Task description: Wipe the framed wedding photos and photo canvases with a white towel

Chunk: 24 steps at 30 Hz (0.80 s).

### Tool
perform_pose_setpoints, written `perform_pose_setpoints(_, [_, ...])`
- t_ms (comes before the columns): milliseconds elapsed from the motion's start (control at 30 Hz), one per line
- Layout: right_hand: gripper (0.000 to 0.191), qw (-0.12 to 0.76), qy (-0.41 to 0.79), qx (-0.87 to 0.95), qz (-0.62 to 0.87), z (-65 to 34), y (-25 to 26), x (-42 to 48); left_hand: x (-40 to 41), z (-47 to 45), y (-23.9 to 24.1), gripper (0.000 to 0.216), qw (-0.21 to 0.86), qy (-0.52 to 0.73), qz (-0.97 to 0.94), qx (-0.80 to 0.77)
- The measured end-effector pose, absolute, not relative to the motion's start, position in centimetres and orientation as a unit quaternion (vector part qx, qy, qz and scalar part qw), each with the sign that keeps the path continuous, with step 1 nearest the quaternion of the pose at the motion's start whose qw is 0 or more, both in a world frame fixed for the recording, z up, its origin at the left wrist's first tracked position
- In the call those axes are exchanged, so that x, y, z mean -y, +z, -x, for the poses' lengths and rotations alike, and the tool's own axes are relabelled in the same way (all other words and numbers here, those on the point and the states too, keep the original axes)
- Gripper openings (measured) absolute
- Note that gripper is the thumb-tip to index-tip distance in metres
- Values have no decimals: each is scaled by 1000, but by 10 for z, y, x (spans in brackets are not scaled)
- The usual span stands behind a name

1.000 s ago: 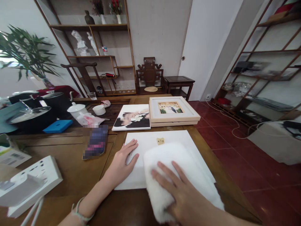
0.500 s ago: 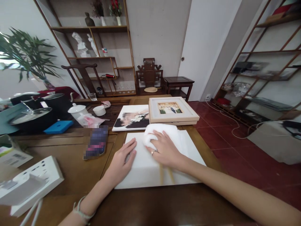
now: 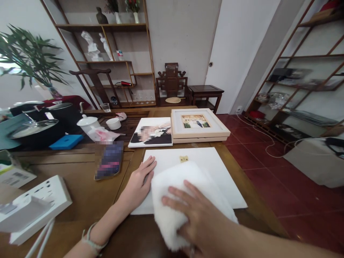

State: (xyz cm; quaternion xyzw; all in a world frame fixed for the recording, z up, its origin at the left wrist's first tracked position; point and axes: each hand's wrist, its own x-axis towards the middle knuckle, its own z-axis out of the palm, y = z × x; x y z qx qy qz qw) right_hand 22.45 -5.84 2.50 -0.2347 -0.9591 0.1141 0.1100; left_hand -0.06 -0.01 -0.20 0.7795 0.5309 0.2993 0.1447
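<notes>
A white square panel (image 3: 215, 172) lies flat on the wooden table (image 3: 80, 186), with a small tan tab (image 3: 183, 158) near its far edge. My left hand (image 3: 139, 182) lies flat and open on the panel's left edge. My right hand (image 3: 196, 215) presses a fluffy white cloth (image 3: 174, 186) onto the panel's near part, fingers spread over the cloth.
Beyond the panel lie a frameless photo print (image 3: 152, 132) and a light wooden picture frame (image 3: 197, 125). A phone (image 3: 109, 160) lies to the left. White boxes (image 3: 32, 208) sit at the near left; pots (image 3: 34, 125), a blue box (image 3: 66, 141) and cups further back. Red tiled floor to the right.
My right hand has drawn the cloth back from the panel's far edge to its near edge. The left hand has stayed in place.
</notes>
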Motion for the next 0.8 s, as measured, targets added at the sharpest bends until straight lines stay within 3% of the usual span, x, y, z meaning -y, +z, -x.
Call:
perform_pose_setpoints(100, [20, 135, 129, 934, 305, -226, 33, 29, 0, 0, -2, 37, 136, 299, -781, -532])
perform_pose_setpoints(300, [28, 153, 100, 897, 404, -200, 31, -17, 4, -2, 3, 43, 140, 333, -766, -532])
perform_pose_setpoints(600, [21, 91, 95, 979, 158, -189, 43, 20, 7, 1, 6, 46, 154, 392, -743, -520])
perform_pose_setpoints(800, [14, 69, 131, 973, 175, -221, 55, 46, 5, -1, 5, 38, 180, 361, -750, -524])
